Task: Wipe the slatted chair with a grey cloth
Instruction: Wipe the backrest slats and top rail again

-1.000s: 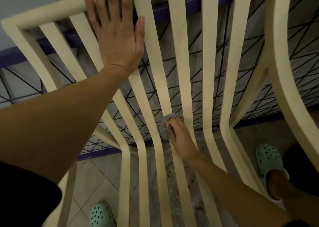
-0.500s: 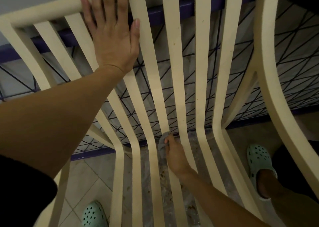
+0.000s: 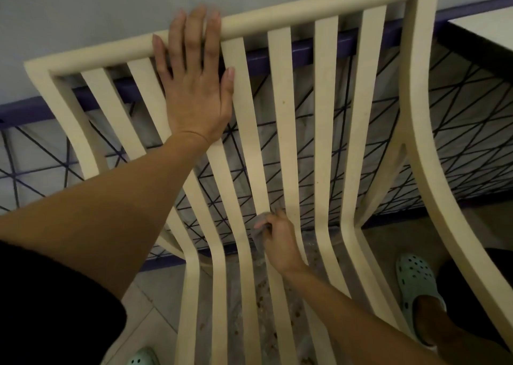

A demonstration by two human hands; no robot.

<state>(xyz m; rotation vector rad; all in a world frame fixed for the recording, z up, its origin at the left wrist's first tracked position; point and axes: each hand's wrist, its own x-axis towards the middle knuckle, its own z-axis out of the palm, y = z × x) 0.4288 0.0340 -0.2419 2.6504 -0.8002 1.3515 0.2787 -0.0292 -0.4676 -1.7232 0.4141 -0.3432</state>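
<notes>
- Head view: the grey cloth, small and crumpled, sits against a middle slat low on the backrest of the cream slatted chair.
- The right hand pinches the cloth with curled fingers.
- The left hand lies flat, fingers straight, on the top rail and upper slats.
- A mint clog stands beside the seat.

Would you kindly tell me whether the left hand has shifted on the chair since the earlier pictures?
No. The left hand still lies flat with its fingers over the top rail, thumb against the same slat; only the camera's view shifted.
</notes>
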